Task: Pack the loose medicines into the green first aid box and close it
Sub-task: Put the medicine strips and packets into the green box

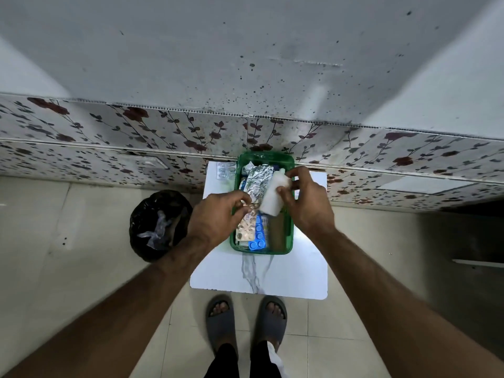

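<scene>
The green first aid box (289,236) stands open on a small white table (294,279). Inside lie silver foil strips (257,180), a blue blister pack (257,237) and other packets. My right hand (306,203) holds a white plastic bottle (274,195) tilted over the box's right half. My left hand (218,216) pinches a copper-coloured blister strip (246,226) over the box's left side. A loose clear blister strip (225,171) lies on the table, just left of the box's far corner. No lid is visible.
A black bin bag (158,225) stands on the floor left of the table. A flower-patterned wall (109,148) rises right behind the table. My feet in grey slippers (246,320) stand at the table's near edge on a tiled floor.
</scene>
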